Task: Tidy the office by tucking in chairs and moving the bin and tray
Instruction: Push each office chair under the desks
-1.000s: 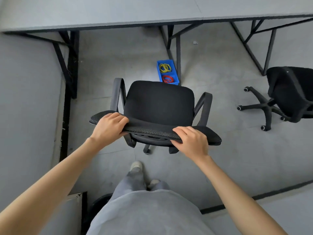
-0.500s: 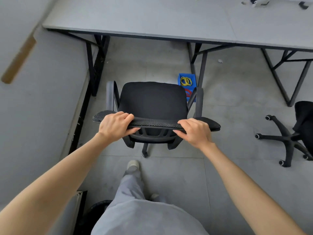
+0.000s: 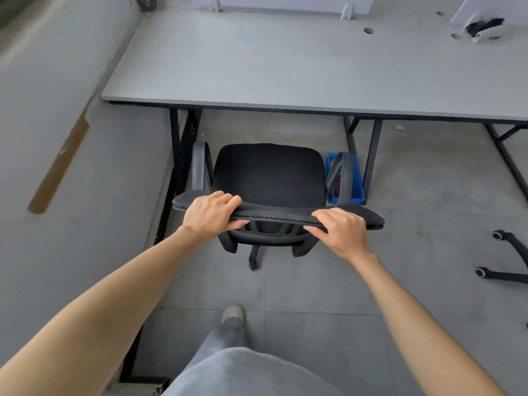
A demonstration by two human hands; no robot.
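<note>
A: Hands first, what do we log?
B: We see the left hand [image 3: 213, 214] curled over the top edge of the chair [image 3: 268, 178] backrest, fingers on top, thumb underneath. The right hand [image 3: 340, 231] grips the same edge further right, fingers wrapped over it, thumb below. Both hold the backrest, nothing loose

A: Chair position?
B: We put it on the tiled floor facing the desk [image 3: 285, 67], seat front just short of the desk's front edge, not under it. Left armrest sits just beside the black desk leg [image 3: 177, 150]

A: Tray?
B: We mark a blue tray [image 3: 357, 187] on the floor beside the chair's right armrest, partly hidden behind it, next to another desk leg. Contents are too covered to call

A: Anything else?
B: A second chair's wheeled base [image 3: 505, 264] at the right edge, well apart. Our person's shoe [image 3: 233, 314] and grey trouser leg at the bottom. A white object with a black part on the desk's far right corner, unclear what
</note>
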